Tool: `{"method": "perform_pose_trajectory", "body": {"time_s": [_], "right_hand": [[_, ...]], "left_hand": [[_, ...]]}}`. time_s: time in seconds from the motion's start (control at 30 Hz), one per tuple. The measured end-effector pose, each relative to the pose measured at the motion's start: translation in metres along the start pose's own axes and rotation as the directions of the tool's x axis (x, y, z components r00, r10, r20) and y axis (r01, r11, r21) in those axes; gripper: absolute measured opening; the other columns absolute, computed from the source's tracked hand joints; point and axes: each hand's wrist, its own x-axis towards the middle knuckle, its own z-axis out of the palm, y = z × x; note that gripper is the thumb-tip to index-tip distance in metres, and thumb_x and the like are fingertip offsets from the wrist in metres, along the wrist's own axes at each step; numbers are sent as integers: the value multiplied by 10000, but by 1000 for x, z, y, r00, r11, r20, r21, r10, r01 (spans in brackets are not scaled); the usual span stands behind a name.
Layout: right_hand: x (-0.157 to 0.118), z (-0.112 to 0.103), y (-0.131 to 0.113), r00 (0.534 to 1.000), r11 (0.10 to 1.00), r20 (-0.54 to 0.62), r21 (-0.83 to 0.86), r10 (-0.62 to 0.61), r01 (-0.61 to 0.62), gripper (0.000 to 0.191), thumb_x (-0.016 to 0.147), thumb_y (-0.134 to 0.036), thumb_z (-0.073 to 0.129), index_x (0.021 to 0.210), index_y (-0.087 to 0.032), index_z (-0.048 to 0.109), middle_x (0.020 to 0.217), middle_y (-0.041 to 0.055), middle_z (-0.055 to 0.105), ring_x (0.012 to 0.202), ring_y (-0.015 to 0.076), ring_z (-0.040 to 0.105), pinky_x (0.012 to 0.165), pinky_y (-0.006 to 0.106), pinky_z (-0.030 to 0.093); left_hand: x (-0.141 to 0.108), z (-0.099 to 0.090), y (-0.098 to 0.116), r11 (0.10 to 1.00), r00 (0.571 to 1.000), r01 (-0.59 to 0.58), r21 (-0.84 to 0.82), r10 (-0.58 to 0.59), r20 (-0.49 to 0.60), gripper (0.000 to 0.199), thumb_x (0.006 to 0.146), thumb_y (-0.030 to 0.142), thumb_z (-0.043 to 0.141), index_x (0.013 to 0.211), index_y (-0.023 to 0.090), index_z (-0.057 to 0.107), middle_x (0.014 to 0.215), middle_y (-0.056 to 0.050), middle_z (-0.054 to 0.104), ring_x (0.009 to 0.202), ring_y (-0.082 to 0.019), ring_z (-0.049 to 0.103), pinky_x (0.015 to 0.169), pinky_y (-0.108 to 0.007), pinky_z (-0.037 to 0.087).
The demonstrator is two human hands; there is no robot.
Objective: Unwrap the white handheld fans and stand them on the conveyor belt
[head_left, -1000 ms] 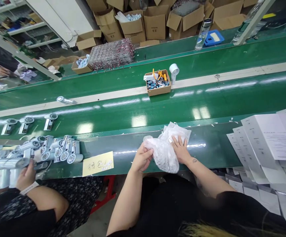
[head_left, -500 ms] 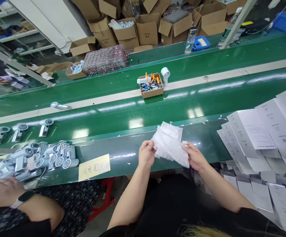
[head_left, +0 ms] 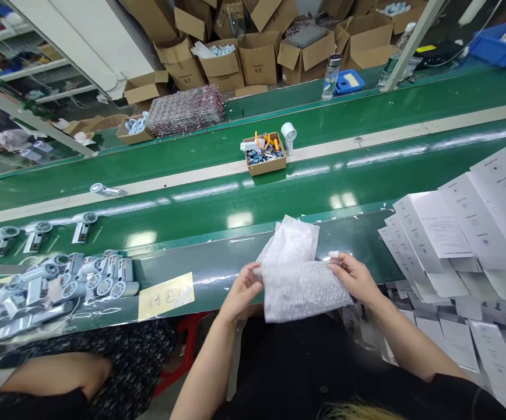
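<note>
Between my two hands a translucent bubble-wrap bag [head_left: 308, 291] is stretched out in front of my body, slightly smeared by motion. My left hand [head_left: 242, 290] pinches its upper left corner. At the upper right corner my right hand [head_left: 352, 275] grips it with thumb and fingers; a white cover sits on one fingertip. More bubble-wrap bags [head_left: 294, 239] lie on the dark green worktop [head_left: 218, 256] just behind, partly hidden by the held one.
White printed boxes [head_left: 441, 227] stand in rows at right. Handheld fans [head_left: 104, 277] are piled at left beside a yellow handwritten sheet [head_left: 165, 296]. A co-worker's forearm [head_left: 47, 373] is at lower left. A small carton [head_left: 266, 166] of parts stands beyond.
One bag has come away from the others, toward my body, and is now spread between my hands. My left hand moved left and down. The co-worker's hand has left the fan pile.
</note>
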Motion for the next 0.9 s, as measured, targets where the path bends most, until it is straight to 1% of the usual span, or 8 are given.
{"method": "perform_pose_trajectory", "body": {"time_s": [0.13, 0.23, 0.33, 0.43, 0.53, 0.67, 0.77, 0.9], "right_hand": [[8, 10, -20, 915, 953, 338, -127, -219, 275, 189, 805, -334, 567, 938, -239, 662, 829, 27, 682, 747, 196, 615, 687, 312, 467], [33, 14, -29, 878, 906, 385, -192, -284, 377, 208, 828, -347, 531, 954, -238, 656, 832, 38, 676, 741, 201, 609, 687, 324, 469], [59, 13, -36, 916, 851, 146, -339, -373, 401, 254, 822, -376, 529, 996, -221, 631, 913, 79, 651, 838, 234, 585, 799, 389, 457], [67, 22, -37, 911, 865, -125, -385, -394, 322, 300, 858, -383, 459, 1080, -223, 582, 1002, 97, 620, 902, 235, 566, 861, 409, 441], [64, 45, -17, 959, 855, 8, -450, -282, 256, 382, 866, -413, 429, 1167, -210, 546, 1136, 128, 586, 1034, 277, 539, 918, 460, 409], [66, 79, 35, 994, 759, 99, -650, 52, 25, 681, 782, -596, 478, 1329, -194, 431, 1457, 184, 257, 1299, 481, 200, 957, 672, 222], [71, 97, 65, 996, 712, 68, -702, 54, 9, 819, 735, -668, 486, 1384, -189, 345, 1506, 184, 63, 1315, 521, 41, 971, 683, 162], [72, 120, 67, 980, 684, 163, -703, -111, 194, 807, 754, -629, 495, 1398, -177, 312, 1511, 174, -11, 1331, 491, -7, 1022, 627, 160]], "left_hand": [[9, 11, 16, 900, 977, -188, 393, 130, 170, 817, 497, 406, 803, 1233, 244, 489, 1290, -80, 481, 1228, -285, 391, 991, -348, 324], [30, 39, 0, 854, 949, -88, 512, -85, 305, 374, 594, 382, 727, 904, 195, 637, 871, -34, 640, 870, -225, 577, 795, -315, 424], [62, 62, -25, 878, 990, 58, 475, -112, 85, 209, 718, 376, 594, 667, 176, 562, 589, 28, 525, 584, -138, 505, 591, -254, 393], [95, 76, -42, 890, 997, 68, 451, -40, -71, 185, 740, 345, 572, 683, 170, 550, 602, 17, 529, 592, -140, 509, 589, -253, 391], [114, 81, -47, 816, 990, 20, 578, 64, -125, 154, 744, 303, 578, 804, 164, 601, 763, -57, 608, 785, -210, 563, 748, -325, 420], [118, 59, -45, 639, 909, -20, 769, 333, -252, 464, 804, 379, 513, 1211, 156, 499, 1212, -175, 505, 1183, -300, 404, 989, -422, 285], [118, 30, -45, 713, 883, 263, 650, 93, -460, 687, 720, 520, 587, 1257, 117, 443, 1300, -236, 416, 1259, -373, 307, 1008, -494, 229], [110, 17, -58, 810, 884, 369, 455, -155, -440, 604, 693, 568, 592, 1093, 118, 547, 1169, -210, 545, 1178, -341, 435, 987, -443, 285]]}}
